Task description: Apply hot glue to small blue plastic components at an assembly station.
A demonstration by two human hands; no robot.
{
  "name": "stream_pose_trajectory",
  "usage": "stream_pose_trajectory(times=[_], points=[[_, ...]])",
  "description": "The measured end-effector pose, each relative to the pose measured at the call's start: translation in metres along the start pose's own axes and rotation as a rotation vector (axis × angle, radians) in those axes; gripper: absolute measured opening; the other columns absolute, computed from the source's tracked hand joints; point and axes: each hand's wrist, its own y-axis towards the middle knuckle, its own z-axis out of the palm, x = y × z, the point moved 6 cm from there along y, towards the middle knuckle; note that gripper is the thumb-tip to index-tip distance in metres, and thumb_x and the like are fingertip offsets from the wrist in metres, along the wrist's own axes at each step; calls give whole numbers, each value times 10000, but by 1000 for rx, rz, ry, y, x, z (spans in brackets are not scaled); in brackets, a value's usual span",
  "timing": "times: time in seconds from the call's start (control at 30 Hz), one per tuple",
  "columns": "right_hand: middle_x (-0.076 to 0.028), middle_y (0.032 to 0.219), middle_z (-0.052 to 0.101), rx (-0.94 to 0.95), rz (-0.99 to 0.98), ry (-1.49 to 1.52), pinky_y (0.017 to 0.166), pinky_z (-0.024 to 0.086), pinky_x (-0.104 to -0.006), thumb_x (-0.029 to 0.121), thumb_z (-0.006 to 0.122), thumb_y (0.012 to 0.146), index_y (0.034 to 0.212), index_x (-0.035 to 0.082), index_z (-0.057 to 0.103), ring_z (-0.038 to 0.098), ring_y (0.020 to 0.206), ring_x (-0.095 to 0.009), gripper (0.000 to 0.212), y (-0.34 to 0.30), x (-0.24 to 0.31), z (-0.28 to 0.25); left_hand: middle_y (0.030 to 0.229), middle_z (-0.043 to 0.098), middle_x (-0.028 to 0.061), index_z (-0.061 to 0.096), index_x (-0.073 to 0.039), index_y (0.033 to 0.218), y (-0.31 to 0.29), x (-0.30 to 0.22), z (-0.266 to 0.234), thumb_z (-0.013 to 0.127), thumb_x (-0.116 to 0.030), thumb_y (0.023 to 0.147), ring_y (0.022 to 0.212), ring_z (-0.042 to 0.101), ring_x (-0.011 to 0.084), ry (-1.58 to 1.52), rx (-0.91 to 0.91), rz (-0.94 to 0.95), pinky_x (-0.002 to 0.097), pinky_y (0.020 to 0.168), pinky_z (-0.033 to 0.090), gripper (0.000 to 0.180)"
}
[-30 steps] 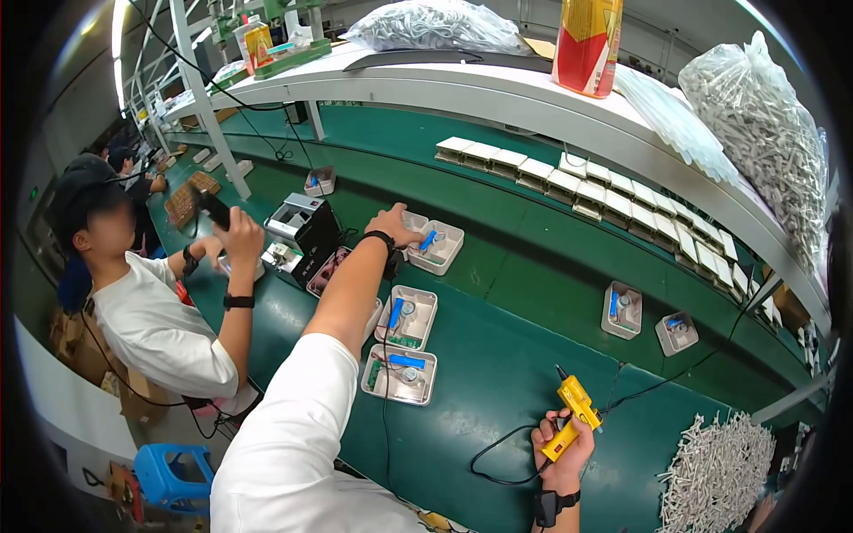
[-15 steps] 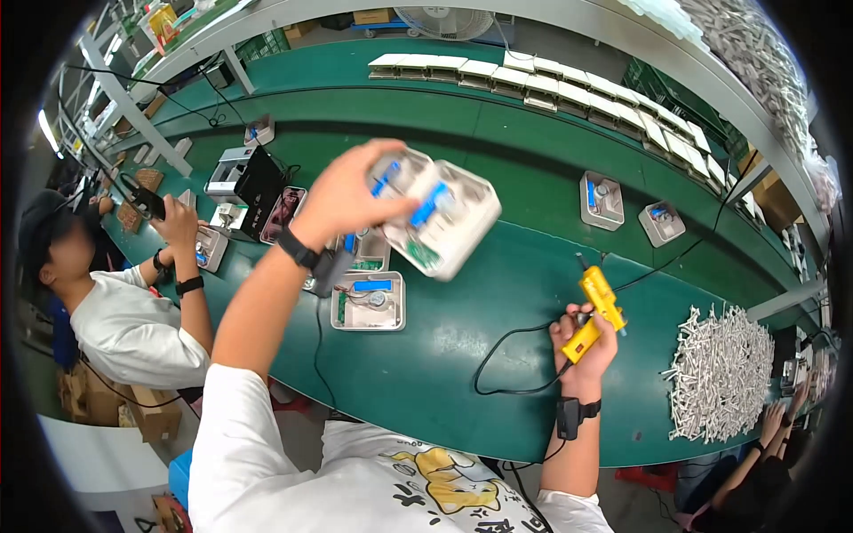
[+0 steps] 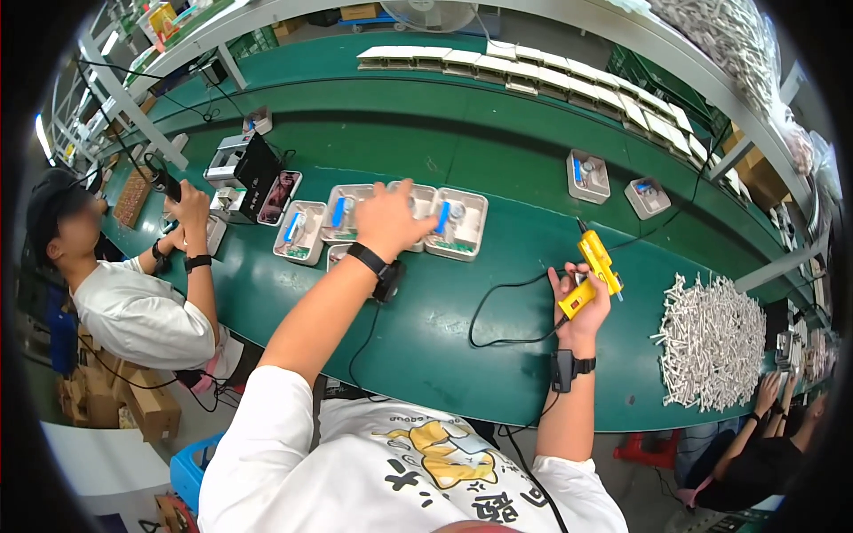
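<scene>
My right hand [image 3: 582,306] is closed round a yellow hot glue gun [image 3: 593,271], its nozzle pointing up and away from me. My left hand [image 3: 391,218] is spread over a cluster of open white plastic housings, fingers apart. Its thumb reaches towards the right-hand housing [image 3: 474,233], which has a blue part, a round silver part and a green circuit board inside. Another housing [image 3: 426,194] is partly hidden under the fingers. Left of the hand lie a housing [image 3: 336,233] and a tilted one [image 3: 306,256]. One more [image 3: 334,256] is mostly covered by my wrist.
Two housings [image 3: 588,191] [image 3: 647,209] stand farther back right. A pile of white small parts [image 3: 711,346] lies on the green table [image 3: 444,355] at right. A black cable loops beside the gun. At left a co-worker [image 3: 133,302] holds a dark tool. White covers [image 3: 551,75] line the back.
The two housings that my left hand held raised are now down on the table, and the hand has opened above the cluster. My right hand still holds the glue gun.
</scene>
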Motion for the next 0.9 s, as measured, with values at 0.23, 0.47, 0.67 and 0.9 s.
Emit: stream_pose_trajectory(times=[0.23,0.47,0.67,0.9], points=[[-131,1040,736,4,9,-42,1160,449,-555,268,595,991,1082,80,672,632,703,-203,223,1,-3,5,1256,649,249,744,-58,1191,-22,-1,-24,821,-504,838,1192,626,418,106,-303,140,509,976,537,573],[-137,1043,727,2,42,1,1141,471,-537,277,595,995,1081,68,664,618,696,-214,236,-3,3,-8,1443,582,205,720,-46,1038,-76,-70,5,835,-262,844,1308,557,393,-113,-291,464,547,1105,437,312],[-134,1054,712,-22,61,20,1137,477,-531,277,603,988,1081,64,657,600,691,-215,239,-2,6,-2,1453,598,183,703,-80,1007,-140,-49,-19,800,-228,852,1396,524,348,-161,-212,625,549,1166,414,235],[-159,1059,695,-13,50,4,1159,462,-529,262,615,984,1084,40,654,594,698,-228,247,0,3,1,1453,632,155,656,-78,876,-238,0,-57,806,-168,839,1316,601,374,-360,42,682,536,1122,481,179]])
